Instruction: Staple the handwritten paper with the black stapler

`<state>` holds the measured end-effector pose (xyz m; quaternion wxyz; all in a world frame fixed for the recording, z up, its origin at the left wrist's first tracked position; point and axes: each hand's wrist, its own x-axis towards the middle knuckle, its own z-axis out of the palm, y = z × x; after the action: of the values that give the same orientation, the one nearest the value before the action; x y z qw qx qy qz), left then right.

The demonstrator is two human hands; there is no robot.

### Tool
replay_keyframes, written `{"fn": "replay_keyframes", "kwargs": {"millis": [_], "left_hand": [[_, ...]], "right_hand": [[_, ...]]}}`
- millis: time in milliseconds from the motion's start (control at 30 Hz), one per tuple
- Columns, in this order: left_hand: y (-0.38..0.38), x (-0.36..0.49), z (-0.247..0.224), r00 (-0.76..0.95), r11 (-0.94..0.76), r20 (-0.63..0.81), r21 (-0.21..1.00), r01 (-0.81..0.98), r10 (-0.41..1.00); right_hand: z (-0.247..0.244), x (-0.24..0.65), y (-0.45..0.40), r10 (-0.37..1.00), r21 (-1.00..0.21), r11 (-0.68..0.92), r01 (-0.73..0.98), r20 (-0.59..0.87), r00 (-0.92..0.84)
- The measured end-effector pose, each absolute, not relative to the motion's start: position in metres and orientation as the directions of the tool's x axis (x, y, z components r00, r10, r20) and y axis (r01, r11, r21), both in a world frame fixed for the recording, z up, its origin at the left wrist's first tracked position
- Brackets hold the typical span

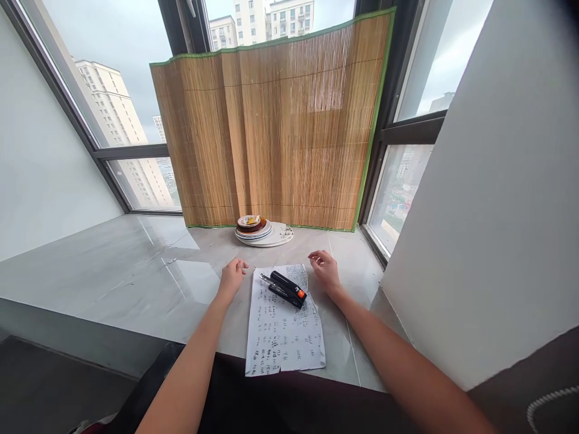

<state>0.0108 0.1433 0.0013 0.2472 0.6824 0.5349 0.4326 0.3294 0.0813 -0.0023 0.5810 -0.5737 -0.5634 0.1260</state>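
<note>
Sheets of paper (294, 343) with handwriting lie at the front edge of the grey stone ledge. On their upper part rests a black stapler (288, 289) with an orange mark, its arms spread apart. My left hand (233, 276) is just left of the paper's top corner, fingers loosely curled, nothing visible in it. To the right of the paper, my right hand (324, 269) hovers or rests with its fingers bent but apart, holding nothing. Neither hand touches the stapler.
A stack of plates (253, 231) stands at the back of the ledge (136, 271), before a bamboo mat (280, 132) leaning on the windows. A white wall (488, 199) bounds the right side. The ledge's front edge is near my forearms.
</note>
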Motion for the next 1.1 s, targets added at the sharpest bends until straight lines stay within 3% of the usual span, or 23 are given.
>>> {"fn": "replay_keyframes", "kwargs": {"millis": [67, 133, 233, 300, 467, 600, 1100], "left_hand": [[0.137, 0.010, 0.005, -0.011, -0.197, 0.210, 0.935, 0.296, 0.978], [0.130, 0.008, 0.008, -0.005, -0.126, 0.127, 0.987, 0.096, 0.992], [0.119, 0.005, 0.014, 0.079, -0.155, 0.149, 0.986, 0.068, 0.986], [0.113, 0.006, 0.017, 0.138, -0.203, 0.182, 0.967, 0.153, 0.973], [0.105, 0.018, 0.021, 0.237, -0.394, 0.321, 0.826, 0.403, 0.917], [0.098, 0.024, 0.023, 0.235, -0.439, 0.372, 0.727, 0.528, 0.898], [0.093, 0.027, 0.020, 0.349, -0.450, 0.326, 0.811, 0.375, 0.879]], "right_hand": [[0.009, 0.315, 0.070, 0.799, -0.777, 0.445, 0.445, 0.569, 0.196], [0.018, 0.301, 0.057, 0.804, -0.729, 0.541, 0.418, 0.595, -0.003], [0.024, 0.283, 0.039, 0.787, -0.655, 0.614, 0.441, 0.554, -0.272], [0.023, 0.275, 0.032, 0.782, -0.616, 0.621, 0.485, 0.525, -0.335], [0.018, 0.268, 0.032, 0.791, -0.596, 0.602, 0.531, 0.535, -0.296], [0.017, 0.268, 0.033, 0.800, -0.598, 0.590, 0.542, 0.524, -0.292], [0.009, 0.267, 0.038, 0.806, -0.609, 0.582, 0.538, 0.521, -0.283]]}}
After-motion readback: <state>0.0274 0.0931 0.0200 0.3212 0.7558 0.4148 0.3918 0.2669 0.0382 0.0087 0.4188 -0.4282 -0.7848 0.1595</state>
